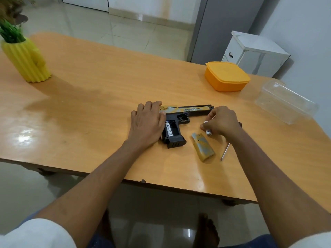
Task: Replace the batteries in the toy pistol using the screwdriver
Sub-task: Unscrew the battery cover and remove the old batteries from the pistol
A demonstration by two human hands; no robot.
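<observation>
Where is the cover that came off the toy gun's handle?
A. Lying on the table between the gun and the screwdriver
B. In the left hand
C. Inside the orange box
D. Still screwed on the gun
A: the cover lies flat on the table, right of the toy pistol's open grip and left of the screwdriver, with no hand on it.

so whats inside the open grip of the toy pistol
One white cylindrical battery sits in the left side of the black and yellow toy pistol's open grip; the slot beside it looks empty. The left hand covers the grip's rear edge, so anything there is hidden.
</observation>
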